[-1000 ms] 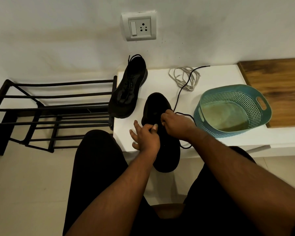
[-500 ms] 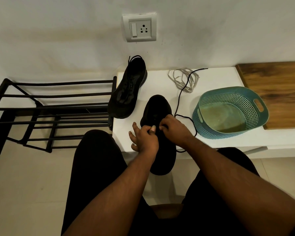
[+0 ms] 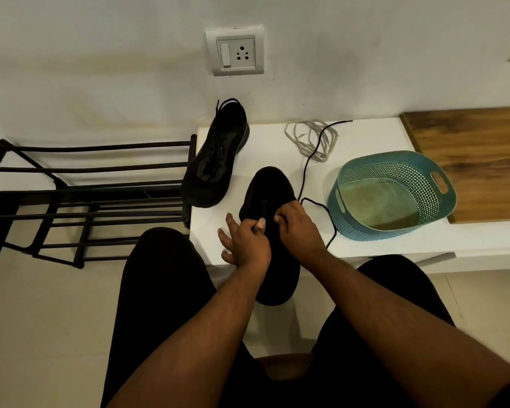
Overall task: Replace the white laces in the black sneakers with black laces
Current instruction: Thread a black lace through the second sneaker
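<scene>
Black sneaker [image 3: 273,231], toe pointing up the frame and heel hanging over the near edge of the white table [image 3: 395,248], sits at centre frame under both hands, much where it lay a second ago. The left hand [image 3: 246,241] pinches thumb to forefinger at the eyelet row, its other fingers splayed to the left; it has barely moved. The right hand [image 3: 298,223] is curled tight over the tongue, apparently nipping the black lace [image 3: 306,169], though the pinch itself is hidden. That lace has shifted: its loop at centre right now lies closer to the hand, and the free end [image 3: 346,121] reaches toward the wall at upper centre, which suggests the cord is being drawn through an eyelet. Threading of this shoe looks part done. Just right, the teal basket [image 3: 436,207] stands with nothing visible inside. Farther up, the removed white laces [image 3: 309,139] lie in a loose heap, crossed by the black cord. The second sneaker [image 3: 215,160], upper centre-left, already carries black lacing, beside the black shoe rack [image 3: 80,198].
</scene>
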`<control>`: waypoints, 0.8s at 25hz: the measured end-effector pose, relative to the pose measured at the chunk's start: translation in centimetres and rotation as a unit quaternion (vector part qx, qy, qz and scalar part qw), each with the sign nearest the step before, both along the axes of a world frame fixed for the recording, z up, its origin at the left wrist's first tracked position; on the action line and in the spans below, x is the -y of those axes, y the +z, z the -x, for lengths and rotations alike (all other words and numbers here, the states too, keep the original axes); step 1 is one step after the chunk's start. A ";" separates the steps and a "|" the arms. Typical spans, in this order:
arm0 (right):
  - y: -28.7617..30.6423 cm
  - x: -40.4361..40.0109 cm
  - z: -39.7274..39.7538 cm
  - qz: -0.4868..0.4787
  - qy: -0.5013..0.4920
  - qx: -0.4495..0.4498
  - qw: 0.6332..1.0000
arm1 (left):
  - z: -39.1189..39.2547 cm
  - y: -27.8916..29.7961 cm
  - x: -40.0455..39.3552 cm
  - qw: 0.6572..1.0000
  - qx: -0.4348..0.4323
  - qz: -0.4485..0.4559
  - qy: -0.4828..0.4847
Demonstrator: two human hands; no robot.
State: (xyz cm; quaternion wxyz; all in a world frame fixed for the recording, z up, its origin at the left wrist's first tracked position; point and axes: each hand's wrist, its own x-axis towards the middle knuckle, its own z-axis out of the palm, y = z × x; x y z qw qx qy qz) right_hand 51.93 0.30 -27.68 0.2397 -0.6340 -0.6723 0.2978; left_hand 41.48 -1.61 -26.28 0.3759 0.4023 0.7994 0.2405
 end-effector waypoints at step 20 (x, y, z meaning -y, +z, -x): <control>-0.1 -0.9 0.3 0.122 -0.025 -0.064 0.990 | 0.6 0.2 0.4 0.999 0.016 -0.017 -0.024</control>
